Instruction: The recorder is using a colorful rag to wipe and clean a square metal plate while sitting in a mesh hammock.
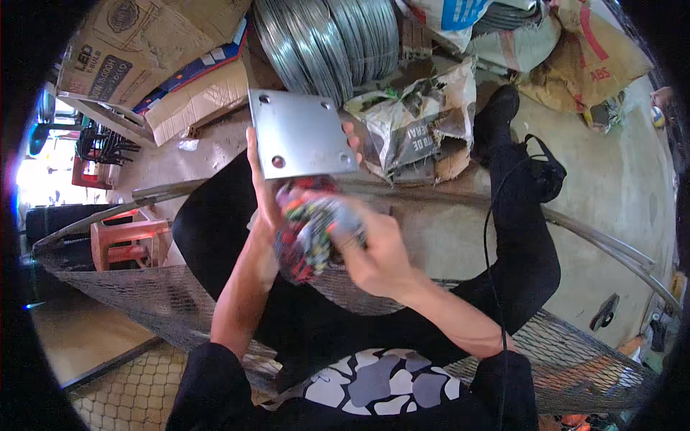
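Observation:
A square metal plate (303, 134) with a hole near each corner is held up in front of me. My left hand (264, 188) grips it from behind and below, with fingertips showing at both side edges. Just below the plate, my right hand (372, 248) holds a bunched multicoloured cloth (315, 231). Both the hand and the cloth are blurred. Some of the cloth's red part hangs beside my left wrist. Whether the cloth touches the plate cannot be told.
I sit in a mesh hammock (145, 293) with a curved metal frame (587, 231). Ahead stand a large coil of metal wire (329, 43), a torn sack (415, 124) and cardboard boxes (145, 48). A red plastic stool (129, 231) is at the left. A black cable (487, 237) runs along my right side.

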Demonstrator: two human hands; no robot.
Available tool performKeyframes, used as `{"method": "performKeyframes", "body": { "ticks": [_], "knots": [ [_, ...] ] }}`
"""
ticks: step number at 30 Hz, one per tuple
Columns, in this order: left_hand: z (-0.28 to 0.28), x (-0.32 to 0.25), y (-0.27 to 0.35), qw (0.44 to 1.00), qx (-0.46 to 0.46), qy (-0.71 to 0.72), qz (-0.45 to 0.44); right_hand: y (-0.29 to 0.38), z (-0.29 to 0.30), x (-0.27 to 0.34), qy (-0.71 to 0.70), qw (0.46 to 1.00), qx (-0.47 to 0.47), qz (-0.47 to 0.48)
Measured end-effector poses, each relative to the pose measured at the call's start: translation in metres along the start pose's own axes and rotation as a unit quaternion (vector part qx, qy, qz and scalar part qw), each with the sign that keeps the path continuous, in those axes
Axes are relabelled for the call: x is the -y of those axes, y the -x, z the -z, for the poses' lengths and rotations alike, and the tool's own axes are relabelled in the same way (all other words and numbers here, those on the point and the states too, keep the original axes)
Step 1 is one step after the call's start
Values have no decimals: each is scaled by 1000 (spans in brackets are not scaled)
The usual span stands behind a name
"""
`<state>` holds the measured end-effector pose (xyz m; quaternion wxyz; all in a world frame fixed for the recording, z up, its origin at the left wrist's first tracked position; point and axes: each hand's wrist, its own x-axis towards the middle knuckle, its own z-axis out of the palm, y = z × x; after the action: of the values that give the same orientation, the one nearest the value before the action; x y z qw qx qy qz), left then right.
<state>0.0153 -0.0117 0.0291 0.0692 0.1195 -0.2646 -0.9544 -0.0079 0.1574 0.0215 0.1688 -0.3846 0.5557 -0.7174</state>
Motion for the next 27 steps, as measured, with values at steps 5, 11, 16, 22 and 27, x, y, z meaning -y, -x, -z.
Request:
{"method": "performKeyframes", "body": {
  "ticks": [5, 11, 16, 22, 27],
  "knots": [
    [18, 8, 12, 956, 102, 271, 38, -22, 64, -28, -496, 817, -183, -230],
    [-2, 24, 2, 972, 174, 140, 77, 0, 92, -27, -495, 825, -161, -220],
    [1, 26, 4, 990, 113, 26, 86, -18, 82, 1, -324, 887, -274, -182],
    [7, 25, 5, 996, 67, -55, 36, -41, 66, 36, -115, 910, -380, -119],
    [4, 20, 4, 996, 68, -52, 22, -39, 59, 10, -76, 952, -293, 39]
  ]
}}
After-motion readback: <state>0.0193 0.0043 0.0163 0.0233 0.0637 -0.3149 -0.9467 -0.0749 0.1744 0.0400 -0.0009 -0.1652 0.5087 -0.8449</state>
